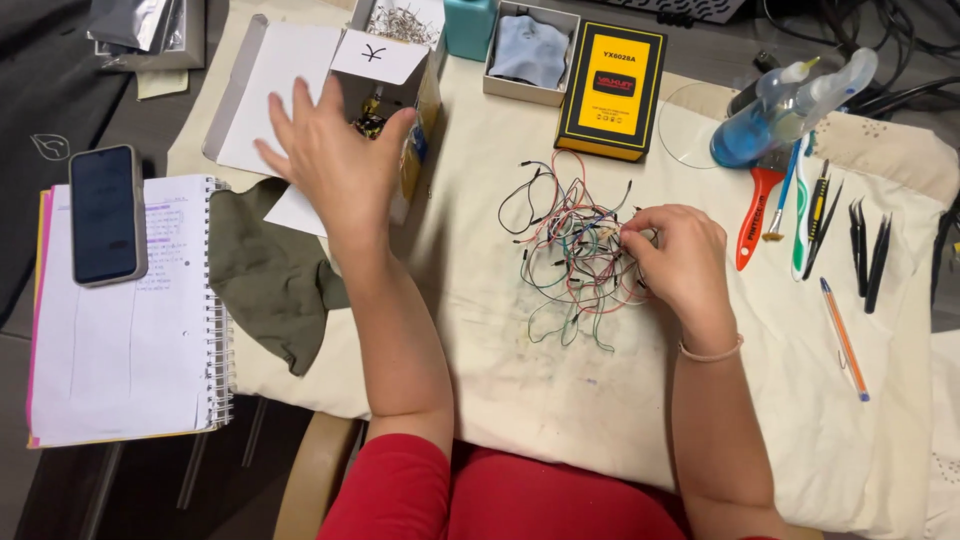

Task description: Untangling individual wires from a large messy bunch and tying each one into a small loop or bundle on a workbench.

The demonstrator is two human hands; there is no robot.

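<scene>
We saw our left hand (335, 160) spread flat and released over the small open cardboard box (395, 95) near the far edge of the cloth-covered bench (520, 380), while our right hand (680, 260) pinched into the tangle of thin coloured wires (570, 250) at the bench's middle. A stiff yellow-and-black box (610, 90) stood beyond the wires, slim tweezers (868, 250) and a pen (845, 340) lay toward the right edge, and a spiral notebook (120, 330) carrying a glossy phone (103, 213) overhung the left edge beside a limp olive rag (270, 270).

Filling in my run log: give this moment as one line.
left hand: open, on small white box | right hand: pinching tangled wires | surface: cream cloth
</scene>
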